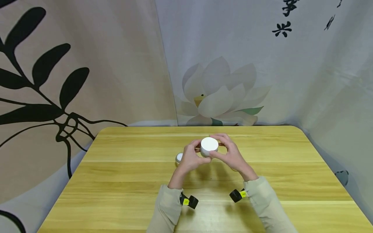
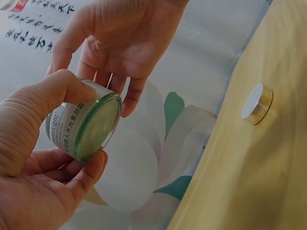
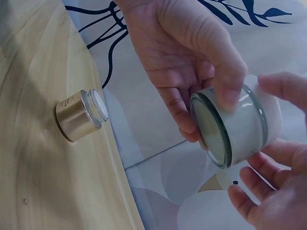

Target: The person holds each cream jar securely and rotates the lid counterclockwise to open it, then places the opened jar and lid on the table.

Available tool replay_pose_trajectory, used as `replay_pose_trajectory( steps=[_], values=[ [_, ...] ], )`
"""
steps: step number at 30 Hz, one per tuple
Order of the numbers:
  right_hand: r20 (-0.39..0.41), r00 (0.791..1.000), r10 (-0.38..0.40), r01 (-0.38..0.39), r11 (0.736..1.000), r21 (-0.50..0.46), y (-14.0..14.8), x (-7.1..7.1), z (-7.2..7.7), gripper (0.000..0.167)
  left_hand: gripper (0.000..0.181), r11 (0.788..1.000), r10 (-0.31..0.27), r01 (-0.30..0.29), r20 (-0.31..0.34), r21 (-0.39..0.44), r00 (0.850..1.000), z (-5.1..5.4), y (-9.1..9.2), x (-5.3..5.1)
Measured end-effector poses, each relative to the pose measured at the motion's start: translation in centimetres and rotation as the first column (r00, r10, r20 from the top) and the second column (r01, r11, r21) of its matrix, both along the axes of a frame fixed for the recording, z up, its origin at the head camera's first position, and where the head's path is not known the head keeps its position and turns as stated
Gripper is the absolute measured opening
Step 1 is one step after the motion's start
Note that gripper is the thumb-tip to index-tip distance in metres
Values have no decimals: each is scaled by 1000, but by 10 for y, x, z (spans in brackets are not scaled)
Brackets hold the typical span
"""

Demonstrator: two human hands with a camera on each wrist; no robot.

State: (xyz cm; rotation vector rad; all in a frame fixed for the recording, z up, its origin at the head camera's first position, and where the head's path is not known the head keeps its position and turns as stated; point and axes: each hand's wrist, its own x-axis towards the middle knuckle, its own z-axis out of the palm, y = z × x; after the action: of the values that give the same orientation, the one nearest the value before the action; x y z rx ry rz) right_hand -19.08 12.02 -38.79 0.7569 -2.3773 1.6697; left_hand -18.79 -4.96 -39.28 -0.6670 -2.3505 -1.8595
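Observation:
Both hands hold a glass cream jar (image 2: pixel 86 124) with a white lid (image 1: pixel 209 144) above the table. My left hand (image 1: pixel 192 157) grips the jar's glass body, its thumb on the printed label and fingertips near the base. Around the lid end, my right hand (image 1: pixel 230 153) has its thumb and fingers on opposite sides, some fingers hanging free. In the left wrist view the jar is tilted, with its greenish glass base toward the camera. A gold jar (image 3: pixel 79 115) with a white top stands on the table behind the left hand.
A small gold cap (image 2: pixel 259 104) with a white face lies on the wooden table (image 1: pixel 131 191), mostly hidden by the right hand in the head view. A printed curtain (image 1: pixel 125 64) hangs behind the table's far edge. Each wrist wears a black camera.

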Motion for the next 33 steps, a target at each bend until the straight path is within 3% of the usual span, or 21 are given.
replay_pose_trajectory(
  steps=[3, 7, 12, 27, 33],
  values=[
    [2, 1000, 13, -13, 1000, 8, 0, 0, -1, 53, 49, 1000, -1, 1, 0, -5, 1000, -1, 0, 0],
    [25, 999, -39, 39, 999, 13, -3, 1, -1, 58, 51, 1000, -1, 1, 11, -6, 1000, -2, 0, 0],
    [28, 996, -86, 86, 996, 7, -5, 1, -1, 49, 50, 1000, 6, -6, 14, -6, 1000, -2, 0, 0],
    [10, 1000, -27, 27, 999, -46, -2, -1, -3, 48, 50, 1000, 8, -8, 22, -7, 1000, -2, -1, 0],
    [4, 1000, -15, 16, 987, -159, 3, -11, -20, 48, 51, 1000, 19, -19, 32, -17, 999, -3, -1, -1]
  ],
)
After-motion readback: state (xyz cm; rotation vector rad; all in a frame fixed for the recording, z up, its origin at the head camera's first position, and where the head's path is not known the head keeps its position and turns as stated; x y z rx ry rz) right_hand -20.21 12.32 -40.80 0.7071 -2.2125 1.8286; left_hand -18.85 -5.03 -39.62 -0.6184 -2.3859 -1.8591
